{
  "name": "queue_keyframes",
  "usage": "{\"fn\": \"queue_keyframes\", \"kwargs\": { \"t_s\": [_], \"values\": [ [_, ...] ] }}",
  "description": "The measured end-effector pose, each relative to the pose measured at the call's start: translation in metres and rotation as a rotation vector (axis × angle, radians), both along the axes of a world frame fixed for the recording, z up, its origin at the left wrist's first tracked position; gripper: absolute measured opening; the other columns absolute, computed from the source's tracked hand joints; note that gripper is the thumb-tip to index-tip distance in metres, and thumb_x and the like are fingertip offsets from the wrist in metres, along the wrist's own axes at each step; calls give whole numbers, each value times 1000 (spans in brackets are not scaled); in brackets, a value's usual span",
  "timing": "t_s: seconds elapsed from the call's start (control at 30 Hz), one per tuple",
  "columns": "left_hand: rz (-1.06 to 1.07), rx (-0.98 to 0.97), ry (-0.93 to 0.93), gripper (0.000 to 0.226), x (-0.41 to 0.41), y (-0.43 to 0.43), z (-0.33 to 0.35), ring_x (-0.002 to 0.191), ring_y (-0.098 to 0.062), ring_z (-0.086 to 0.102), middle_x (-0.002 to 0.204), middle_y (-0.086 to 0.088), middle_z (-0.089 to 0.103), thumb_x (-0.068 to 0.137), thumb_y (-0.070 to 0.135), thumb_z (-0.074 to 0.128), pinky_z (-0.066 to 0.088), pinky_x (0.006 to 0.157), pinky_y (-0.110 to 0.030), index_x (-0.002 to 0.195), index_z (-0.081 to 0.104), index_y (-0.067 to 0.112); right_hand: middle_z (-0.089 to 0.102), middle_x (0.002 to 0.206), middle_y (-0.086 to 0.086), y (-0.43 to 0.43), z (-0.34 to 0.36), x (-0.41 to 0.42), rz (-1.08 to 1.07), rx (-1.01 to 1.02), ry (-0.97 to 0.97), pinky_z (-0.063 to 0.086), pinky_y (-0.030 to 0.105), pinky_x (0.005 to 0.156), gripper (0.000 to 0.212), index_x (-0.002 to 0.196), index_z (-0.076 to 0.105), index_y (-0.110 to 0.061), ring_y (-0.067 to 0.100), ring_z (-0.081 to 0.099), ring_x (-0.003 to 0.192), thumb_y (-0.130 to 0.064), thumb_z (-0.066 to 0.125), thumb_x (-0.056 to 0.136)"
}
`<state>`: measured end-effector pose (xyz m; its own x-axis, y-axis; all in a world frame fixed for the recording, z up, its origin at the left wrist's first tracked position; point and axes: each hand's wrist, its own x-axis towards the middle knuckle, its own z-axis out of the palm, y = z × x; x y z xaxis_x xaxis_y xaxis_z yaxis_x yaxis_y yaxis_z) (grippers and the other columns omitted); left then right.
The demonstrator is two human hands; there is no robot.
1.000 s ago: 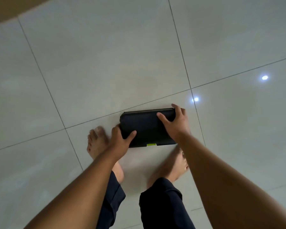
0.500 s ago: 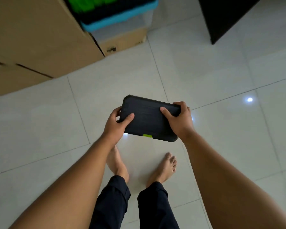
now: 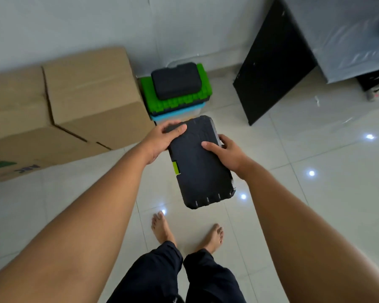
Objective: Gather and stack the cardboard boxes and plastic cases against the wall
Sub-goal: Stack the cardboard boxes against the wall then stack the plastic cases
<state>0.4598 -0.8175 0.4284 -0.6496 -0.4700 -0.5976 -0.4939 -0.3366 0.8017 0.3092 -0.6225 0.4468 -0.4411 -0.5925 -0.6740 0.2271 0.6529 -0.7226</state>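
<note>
I hold a flat black plastic case (image 3: 200, 169) with a green latch in both hands, lifted above the floor with its long side pointing away from me. My left hand (image 3: 162, 138) grips its far left corner and my right hand (image 3: 225, 155) grips its right edge. Ahead, against the wall, stands a stack: a small black case (image 3: 175, 80) on a green case (image 3: 204, 91), on a clear bin with a blue lid (image 3: 173, 114). A large cardboard box (image 3: 90, 90) sits left of the stack, with another cardboard box (image 3: 13, 119) beside it.
A black panel (image 3: 269, 68) leans at the right beside plastic-wrapped furniture (image 3: 341, 33). The white wall (image 3: 118, 20) runs behind the boxes. My bare feet (image 3: 162, 228) stand on glossy tiled floor (image 3: 315, 204) with light reflections.
I have lifted the black case off the floor and turned it lengthwise. My view has risen from the floor tiles to the wall, bringing the stack and the boxes into sight.
</note>
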Motion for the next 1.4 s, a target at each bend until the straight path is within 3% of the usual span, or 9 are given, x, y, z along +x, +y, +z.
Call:
{"fn": "queue_keyframes", "kwargs": {
  "t_s": [0.1, 0.3, 0.53, 0.63, 0.73, 0.83, 0.93, 1.23, 1.4],
  "values": [
    [-43, 33, -65, 88, 15, -8, 23, 110, -10, 74, 128, 6, 72, 69, 67, 83, 62, 79, -31, 145, 53, 35, 74, 117, 4, -21, 22, 7, -138, -51, 0, 64, 32, 77, 62, 130, 55, -25, 14, 77, 93, -58, 80, 84],
    [-51, 179, -73, 59, 30, -28, 21, 115, -15, 73, 123, 10, 77, 82, 43, 87, 60, 98, -43, 135, 63, 33, 70, 120, 2, -63, 36, 11, -460, -185, -108, 63, 32, 67, 51, 125, 50, -19, 15, 75, 98, -46, 77, 92],
    [132, 226, -20, 81, -16, -87, 9, 118, -23, 72, 129, -4, 73, 63, 21, 100, 62, 83, -32, 134, 62, 17, 64, 132, 4, -106, 13, -49, -689, -270, -217, 61, 49, 92, 60, 136, 45, -20, 23, 69, 115, -26, 83, 89],
    [99, 228, -32, 88, -45, -124, 1, 120, -24, 72, 129, -4, 75, 55, 20, 102, 60, 94, -37, 135, 66, 20, 59, 131, 1, -117, 6, -114, -550, -239, -184, 64, 43, 80, 84, 151, 37, -37, 25, 68, 115, -21, 86, 85],
    [337, 240, -6, 78, -84, -147, -15, 116, -24, 73, 127, -7, 75, 66, 19, 97, 59, 96, -39, 136, 63, 16, 60, 131, 5, -139, -5, -171, -320, -147, -217, 64, 46, 83, 68, 147, 48, -30, 28, 67, 115, -24, 83, 89],
    [508, 170, -146, 67, -131, -161, -41, 109, -22, 75, 120, -5, 77, 73, 51, 91, 60, 94, -38, 122, 69, 12, 62, 133, 12, -170, -26, -205, -237, -104, -193, 64, 49, 87, 43, 136, 57, -19, 29, 67, 116, -31, 73, 97],
    [448, 63, -329, 63, -164, -178, -62, 111, -23, 69, 123, 5, 69, 82, 73, 73, 61, 90, -44, 127, 60, 31, 63, 129, 8, -203, -52, -222, -253, -106, -191, 63, 47, 89, 40, 139, 56, -18, 26, 67, 113, -30, 67, 102],
    [396, -177, -340, 56, -199, -259, -122, 122, -23, 64, 136, 3, 67, 97, 43, 73, 52, 106, -43, 145, 58, 20, 64, 105, -14, -303, -131, -257, -50, -37, 174, 52, 37, 99, 34, 139, 59, -23, 13, 63, 103, -33, 56, 107],
    [405, -142, -394, 56, -207, -283, -153, 126, -27, 61, 143, 1, 62, 102, 41, 67, 50, 111, -48, 152, 50, 22, 65, 122, 3, -343, -170, -266, 68, 55, 259, 52, 46, 102, 40, 146, 52, -20, 27, 63, 112, -34, 50, 109]
  ]
}}
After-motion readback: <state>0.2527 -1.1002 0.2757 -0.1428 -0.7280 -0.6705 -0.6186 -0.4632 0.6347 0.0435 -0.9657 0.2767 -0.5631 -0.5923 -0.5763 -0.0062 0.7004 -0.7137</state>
